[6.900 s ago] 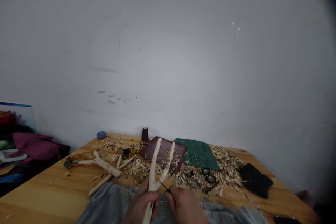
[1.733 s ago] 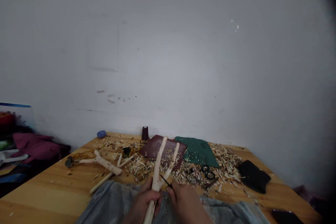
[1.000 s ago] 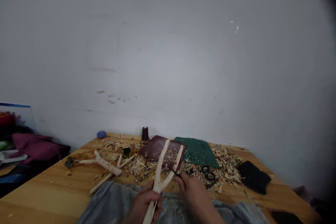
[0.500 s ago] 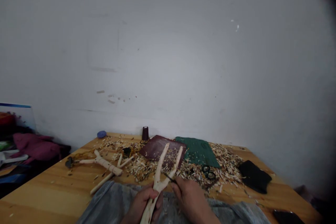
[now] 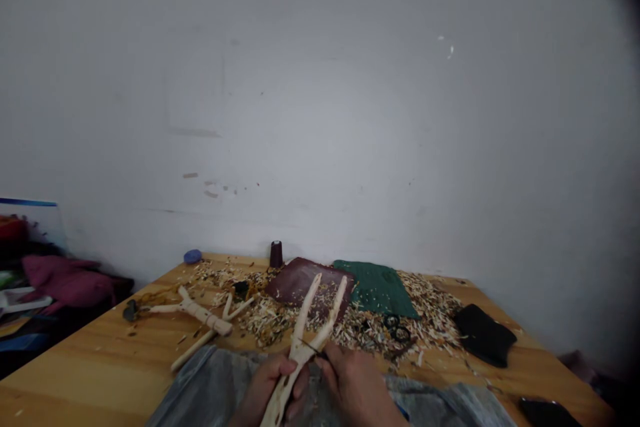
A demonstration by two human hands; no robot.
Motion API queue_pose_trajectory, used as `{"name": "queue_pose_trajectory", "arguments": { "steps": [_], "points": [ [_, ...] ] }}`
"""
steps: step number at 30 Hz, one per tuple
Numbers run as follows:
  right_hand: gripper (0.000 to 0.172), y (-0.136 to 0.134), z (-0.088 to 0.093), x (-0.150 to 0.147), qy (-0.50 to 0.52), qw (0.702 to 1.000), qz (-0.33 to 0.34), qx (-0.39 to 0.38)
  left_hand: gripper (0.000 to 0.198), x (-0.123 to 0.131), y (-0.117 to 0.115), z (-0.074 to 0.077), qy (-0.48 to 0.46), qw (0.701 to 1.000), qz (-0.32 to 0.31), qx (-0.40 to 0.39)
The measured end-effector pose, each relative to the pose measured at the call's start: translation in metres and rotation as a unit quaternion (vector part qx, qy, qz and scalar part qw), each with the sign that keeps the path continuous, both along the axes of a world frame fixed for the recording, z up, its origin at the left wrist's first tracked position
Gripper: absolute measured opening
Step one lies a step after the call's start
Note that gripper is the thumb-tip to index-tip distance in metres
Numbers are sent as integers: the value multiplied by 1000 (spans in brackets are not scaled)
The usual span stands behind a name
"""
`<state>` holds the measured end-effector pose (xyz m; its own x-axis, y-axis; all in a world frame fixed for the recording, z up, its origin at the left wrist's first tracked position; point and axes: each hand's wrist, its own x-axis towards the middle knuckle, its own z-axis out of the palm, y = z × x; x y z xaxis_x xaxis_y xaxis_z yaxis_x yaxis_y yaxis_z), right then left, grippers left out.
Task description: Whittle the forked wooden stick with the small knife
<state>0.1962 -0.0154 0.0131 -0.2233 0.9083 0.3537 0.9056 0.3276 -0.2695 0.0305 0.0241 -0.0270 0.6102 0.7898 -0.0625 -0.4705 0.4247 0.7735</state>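
My left hand (image 5: pixel 273 380) is wrapped round the lower stem of a peeled, Y-shaped forked branch (image 5: pixel 300 353), whose two prongs point away from me. In my right hand (image 5: pixel 353 380) is a small knife (image 5: pixel 313 348); its thin dark blade lies across the wood near the crotch of the fork. The knife's handle is hidden inside my fingers. A grey cloth (image 5: pixel 200 383) covers my lap beneath both hands.
Wood shavings (image 5: pixel 430 307) are strewn over the table (image 5: pixel 90 360). Maroon (image 5: pixel 293 280) and green sheets (image 5: pixel 383 287), scissors (image 5: pixel 400 332), a thread spool (image 5: pixel 276 255), a black piece (image 5: pixel 485 335) and other peeled forked sticks (image 5: pixel 205 313) lie around. A wall stands behind.
The knife and my right hand have moved down and left, from the right prong to near the fork's crotch. The branch's lower stem has swung slightly left with my left hand still round it.
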Motion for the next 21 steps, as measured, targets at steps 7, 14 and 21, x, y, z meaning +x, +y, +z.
{"name": "queue_pose_trajectory", "arguments": {
  "steps": [7, 14, 21],
  "points": [
    [28, 20, -6, 33, -10, 994, -97, 39, 19, 1, -8, 10, -68, 997, -24, -5],
    [30, 17, -5, 28, 11, 994, -97, 40, 18, 2, -4, 8, -77, 996, -44, 9],
    [27, 12, -8, 19, 110, 989, -93, 34, 20, 7, -14, 10, 37, 997, 31, 57]
  ]
}}
